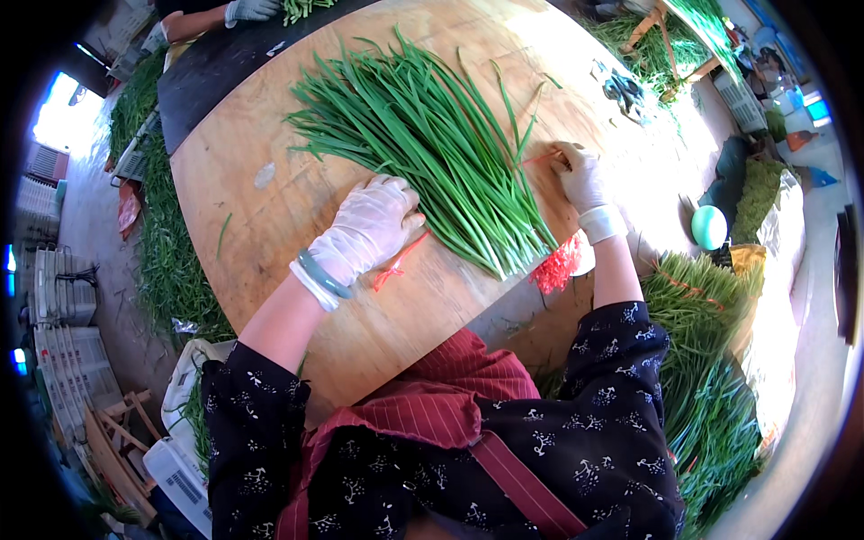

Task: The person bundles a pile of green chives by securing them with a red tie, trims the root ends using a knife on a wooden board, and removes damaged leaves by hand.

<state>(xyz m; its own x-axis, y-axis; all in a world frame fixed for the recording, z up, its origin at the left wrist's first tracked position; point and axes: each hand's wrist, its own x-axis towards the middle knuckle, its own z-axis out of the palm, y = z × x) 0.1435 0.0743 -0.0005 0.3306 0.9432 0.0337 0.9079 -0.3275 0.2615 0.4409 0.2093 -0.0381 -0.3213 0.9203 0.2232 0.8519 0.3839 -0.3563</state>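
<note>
A loose bundle of long green garlic chives [432, 153] lies slantwise on the wooden tabletop, its pale cut ends toward the near right. My gloved left hand [369, 220] rests against the bundle's left side, fingers curled together. What those fingers hold, if anything, is hidden. By its thumb a red string [392, 269] trails over the wood. Right of the chives, my gloved right hand [582, 180] pinches a red string end [540, 158]; whether both strands join under the bundle is hidden. A bunch of red strings [558, 265] hangs at the table's edge near my right wrist.
Across the wooden table [261, 234], another person's gloved hand [253, 9] is beside a dark tabletop [225, 81]. Heaped greens [697, 396] stand to my right, near a pale green ball-like object [709, 227]. More greens [171, 243] and plastic crates [72, 360] line the left.
</note>
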